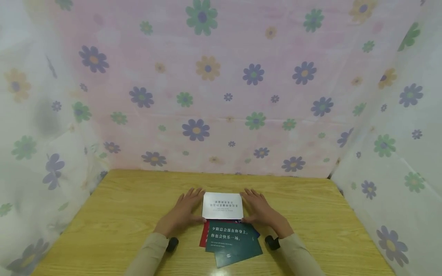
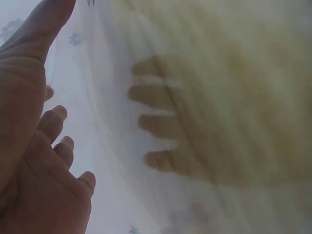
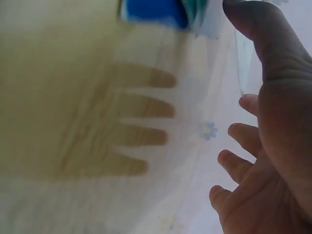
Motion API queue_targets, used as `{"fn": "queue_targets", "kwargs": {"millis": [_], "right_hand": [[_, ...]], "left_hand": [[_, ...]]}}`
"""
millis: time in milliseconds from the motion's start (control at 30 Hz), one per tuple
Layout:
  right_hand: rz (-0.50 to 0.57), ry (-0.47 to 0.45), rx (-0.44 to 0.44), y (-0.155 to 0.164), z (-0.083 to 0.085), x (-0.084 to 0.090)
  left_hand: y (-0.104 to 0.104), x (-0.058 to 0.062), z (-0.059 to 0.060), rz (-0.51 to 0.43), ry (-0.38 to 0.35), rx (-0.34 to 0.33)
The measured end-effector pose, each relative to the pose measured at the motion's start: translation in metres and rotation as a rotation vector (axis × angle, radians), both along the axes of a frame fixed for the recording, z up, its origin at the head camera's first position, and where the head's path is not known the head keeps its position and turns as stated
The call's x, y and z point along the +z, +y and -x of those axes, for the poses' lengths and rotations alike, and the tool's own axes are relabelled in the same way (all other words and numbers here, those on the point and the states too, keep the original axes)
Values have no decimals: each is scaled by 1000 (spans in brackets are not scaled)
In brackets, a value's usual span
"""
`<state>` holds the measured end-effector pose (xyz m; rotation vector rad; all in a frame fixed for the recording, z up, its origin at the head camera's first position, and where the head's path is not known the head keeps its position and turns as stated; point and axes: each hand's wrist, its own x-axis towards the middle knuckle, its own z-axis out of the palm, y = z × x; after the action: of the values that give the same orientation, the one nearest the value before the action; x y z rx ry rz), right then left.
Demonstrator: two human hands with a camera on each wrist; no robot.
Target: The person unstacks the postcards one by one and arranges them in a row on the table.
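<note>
A white card [image 1: 222, 206] with printed text lies flat on the wooden table [image 1: 121, 214]. My left hand [image 1: 184, 212] lies flat against its left side and my right hand [image 1: 260, 211] against its right side, fingers straight, thumbs at the card's near corners. The card's near edge overlaps a loose pile: a dark green card [image 1: 231, 235] with white text, a second green card [image 1: 238, 257] under it, a red card [image 1: 203, 234] and a blue corner [image 1: 256, 231]. The wrist views show my left hand [image 2: 39, 146] and my right hand [image 3: 263, 146] with fingers spread, and a blue card [image 3: 153, 12].
A flowered cloth [image 1: 221, 88] hangs behind the table and down both sides, walling it in closely. Bare wood stretches to the left and to the right [image 1: 328, 222] of the cards.
</note>
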<state>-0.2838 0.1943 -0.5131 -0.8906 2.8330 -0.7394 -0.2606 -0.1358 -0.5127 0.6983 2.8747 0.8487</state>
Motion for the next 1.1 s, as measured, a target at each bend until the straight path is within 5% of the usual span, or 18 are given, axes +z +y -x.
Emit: {"fn": "queue_targets", "kwargs": {"millis": [367, 633, 1100], "right_hand": [[-12, -47, 4, -2, 28, -5], [-32, -68, -5, -1, 45, 0], [-67, -68, -9, -5, 71, 5]], "left_hand": [[0, -4, 34, 44, -37, -12], [3, 0, 48, 40, -111, 2], [4, 3, 74, 36, -131, 15]]}}
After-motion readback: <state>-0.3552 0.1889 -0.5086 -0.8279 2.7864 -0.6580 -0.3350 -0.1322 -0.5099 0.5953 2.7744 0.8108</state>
